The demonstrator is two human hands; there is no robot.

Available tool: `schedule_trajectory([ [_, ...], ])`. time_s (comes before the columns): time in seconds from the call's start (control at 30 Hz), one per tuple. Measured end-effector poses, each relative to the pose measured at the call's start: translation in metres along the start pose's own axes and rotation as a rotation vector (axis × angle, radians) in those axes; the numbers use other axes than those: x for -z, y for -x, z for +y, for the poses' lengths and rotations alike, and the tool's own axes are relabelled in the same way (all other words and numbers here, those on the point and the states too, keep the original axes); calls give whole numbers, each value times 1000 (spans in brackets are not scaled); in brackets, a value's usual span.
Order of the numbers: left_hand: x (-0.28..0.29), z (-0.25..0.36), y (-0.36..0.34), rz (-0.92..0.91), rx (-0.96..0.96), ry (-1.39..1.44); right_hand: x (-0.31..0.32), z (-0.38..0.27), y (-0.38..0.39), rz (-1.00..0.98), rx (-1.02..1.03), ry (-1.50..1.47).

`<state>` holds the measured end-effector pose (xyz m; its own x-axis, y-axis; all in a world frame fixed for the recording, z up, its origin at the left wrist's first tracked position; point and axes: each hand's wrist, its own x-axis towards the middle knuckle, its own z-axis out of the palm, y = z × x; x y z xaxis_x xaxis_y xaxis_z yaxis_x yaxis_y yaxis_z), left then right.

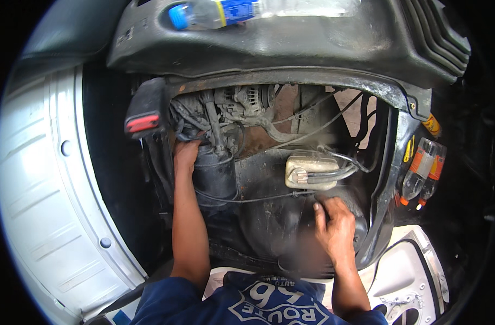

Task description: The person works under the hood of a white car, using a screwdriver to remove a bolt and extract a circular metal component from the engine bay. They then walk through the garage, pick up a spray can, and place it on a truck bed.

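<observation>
The engine bay (312,76) holds a canister (214,176) beside the left hand (188,152).

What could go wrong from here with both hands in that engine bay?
The left hand, tucked beside the black canister, could get scraped or stuck in that tight spot. The right hand is close to the thin cable and might snag it. The blue-capped bottle, lying on its side, could roll.
</observation>
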<state>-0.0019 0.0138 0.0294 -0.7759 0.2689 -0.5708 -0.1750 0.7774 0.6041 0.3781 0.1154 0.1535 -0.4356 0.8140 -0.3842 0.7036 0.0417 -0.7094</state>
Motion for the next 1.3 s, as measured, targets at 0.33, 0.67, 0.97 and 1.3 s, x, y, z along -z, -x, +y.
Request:
schedule_trajectory([
  [0.33,6,-2,-6,-19,19,161,12,13,-11,-150,22,-123],
  [0.67,8,-11,-4,146,-81,-317,12,16,-10,-89,-2,-225],
  [0.97,5,-10,62,112,-288,-354,0,0,-2,14,-24,-54],
  [1.3,10,-18,50,75,-246,-167,-16,-2,3,39,68,139],
])
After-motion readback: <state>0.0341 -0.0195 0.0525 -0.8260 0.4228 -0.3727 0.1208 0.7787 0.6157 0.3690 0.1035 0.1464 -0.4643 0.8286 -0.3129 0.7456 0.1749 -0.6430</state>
